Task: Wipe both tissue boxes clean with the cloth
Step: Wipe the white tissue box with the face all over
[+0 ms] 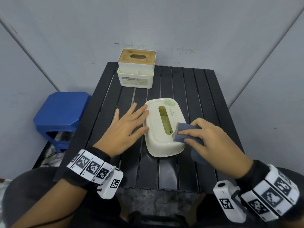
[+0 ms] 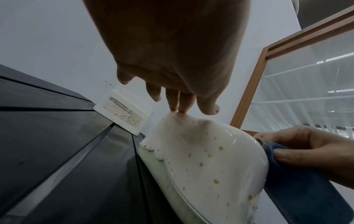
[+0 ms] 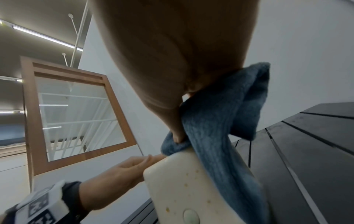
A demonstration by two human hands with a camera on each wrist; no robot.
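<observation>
Black slatted table [image 1: 181, 79] against grey walls: right hand [image 1: 212, 139] clutches soft blue cloth [image 1: 184, 131] on rounded tissue box [image 1: 158, 127], likely light, slick plastic, left hand [image 1: 126, 127] flat-fingered bracing opposite side; second tissue box [image 1: 136, 71] well beyond, untouched.

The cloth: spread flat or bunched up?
Bunched: the cloth is folded thick in the right hand, pressed on the rounded tissue box.

Bare partitioned booth: grey wall panels [image 1: 164, 22], slatted folding table [image 1: 189, 89].
</observation>
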